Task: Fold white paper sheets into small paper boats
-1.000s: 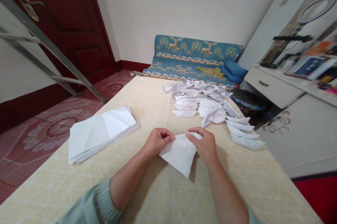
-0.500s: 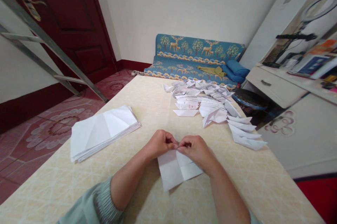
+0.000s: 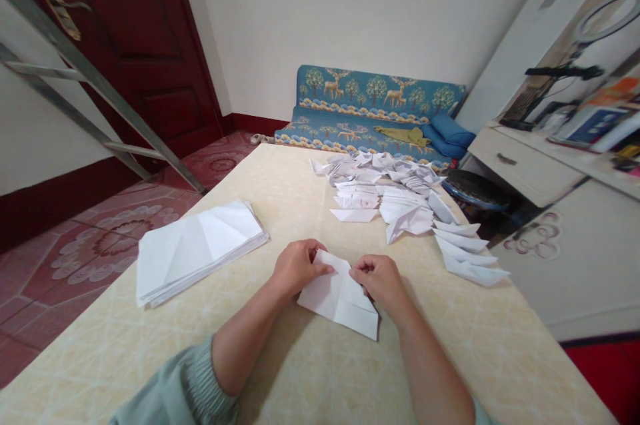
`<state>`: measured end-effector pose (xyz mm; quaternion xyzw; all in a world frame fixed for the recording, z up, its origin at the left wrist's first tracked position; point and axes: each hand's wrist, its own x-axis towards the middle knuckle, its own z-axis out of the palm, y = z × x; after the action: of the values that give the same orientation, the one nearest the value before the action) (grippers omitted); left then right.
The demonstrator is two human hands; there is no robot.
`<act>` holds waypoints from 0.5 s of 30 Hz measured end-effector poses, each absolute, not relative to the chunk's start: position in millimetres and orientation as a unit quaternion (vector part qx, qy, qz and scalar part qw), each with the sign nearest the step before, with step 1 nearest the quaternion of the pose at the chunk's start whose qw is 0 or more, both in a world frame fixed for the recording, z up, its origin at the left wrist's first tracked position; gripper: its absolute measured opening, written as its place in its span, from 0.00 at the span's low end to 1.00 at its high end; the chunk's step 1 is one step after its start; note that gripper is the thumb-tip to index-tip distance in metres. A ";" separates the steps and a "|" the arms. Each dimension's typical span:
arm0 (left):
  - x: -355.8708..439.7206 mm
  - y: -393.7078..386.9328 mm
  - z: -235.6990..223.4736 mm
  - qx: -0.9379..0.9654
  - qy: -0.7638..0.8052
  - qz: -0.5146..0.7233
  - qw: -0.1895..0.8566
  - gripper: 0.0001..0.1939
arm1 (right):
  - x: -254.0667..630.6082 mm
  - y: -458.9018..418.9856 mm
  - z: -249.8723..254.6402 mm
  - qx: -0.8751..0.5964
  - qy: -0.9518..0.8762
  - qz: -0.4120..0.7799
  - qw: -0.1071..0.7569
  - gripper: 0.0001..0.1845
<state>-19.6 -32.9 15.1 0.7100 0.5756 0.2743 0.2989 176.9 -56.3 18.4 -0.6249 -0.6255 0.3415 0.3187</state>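
Our left hand and right hand both grip one folded sheet, which lies on the table between them. One stack sits left; four folded pieces and a heap, too jumbled to count, lie right

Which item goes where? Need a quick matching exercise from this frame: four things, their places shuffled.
Things:
1. Folded white sheet
2. Stack of folded white paper
3. Heap of folded paper, some printed
4. Aluminium ladder

Places:
A. Far end of the table
B. Slanting in front of the dark red door
C. Under the left hand and right hand
D. Left side of the table

Pairs: 1-C, 2-D, 3-A, 4-B
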 end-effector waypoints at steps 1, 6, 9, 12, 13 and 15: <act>-18.6 -34.2 14.7 0.713 0.582 0.261 0.292 0.17 | 176.1 -56.1 17.0 -0.632 -0.633 0.320 0.311 0.06; -16.0 -37.6 14.6 0.711 0.602 0.243 0.271 0.14 | 169.4 -58.3 18.6 -0.680 -0.650 0.208 0.266 0.05; -15.6 -38.3 16.6 0.714 0.604 0.238 0.264 0.14 | 166.0 -59.8 19.2 -0.698 -0.637 0.191 0.267 0.03; -14.4 -39.1 19.3 0.716 0.607 0.229 0.257 0.14 | 164.6 -59.3 16.1 -0.703 -0.629 0.187 0.274 0.02; -13.8 -39.3 20.2 0.716 0.611 0.223 0.253 0.14 | 164.4 -58.8 14.9 -0.708 -0.626 0.182 0.273 0.02; -12.4 -39.8 21.4 0.716 0.621 0.207 0.240 0.13 | 163.8 -57.9 13.5 -0.718 -0.618 0.167 0.272 0.03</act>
<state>-12.4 -39.8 21.4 0.7165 0.6214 0.2073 0.2400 163.8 -57.9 13.5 -0.7182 -0.6184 0.1671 0.2720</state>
